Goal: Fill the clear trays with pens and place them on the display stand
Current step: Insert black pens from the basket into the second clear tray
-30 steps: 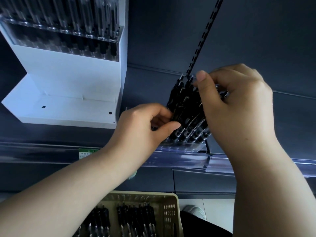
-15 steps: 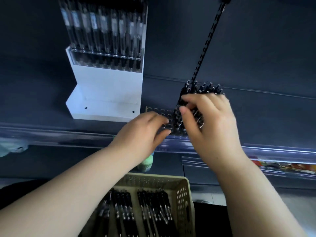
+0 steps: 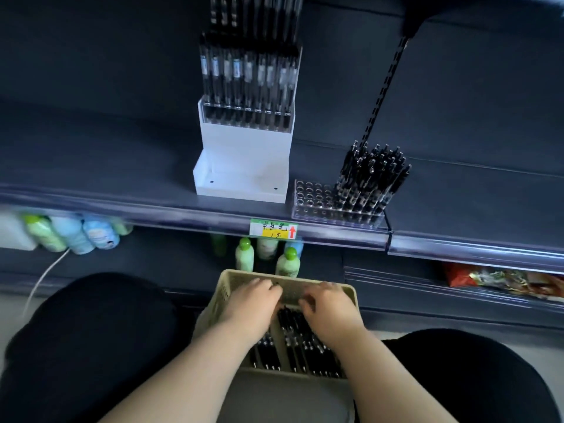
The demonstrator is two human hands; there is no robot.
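The left hand (image 3: 252, 304) and right hand (image 3: 331, 311) dip into the near basket (image 3: 235, 282) of pens (image 3: 297, 337), probably gathering more; curled fingers hide any hold. On the far shelf (image 3: 122, 178), the half-filled clear tray (image 3: 317, 204) sits right of the display stand (image 3: 244, 160).

Shop aisle; dark shelving (image 3: 122, 166) with price label (image 3: 273, 228) on edge; bottles (image 3: 244, 257) stocked below

Forearms (image 3: 189, 370) extended, left grip (image 3: 253, 303) and right grip (image 3: 331, 311) palm-down side by side, fingers bent
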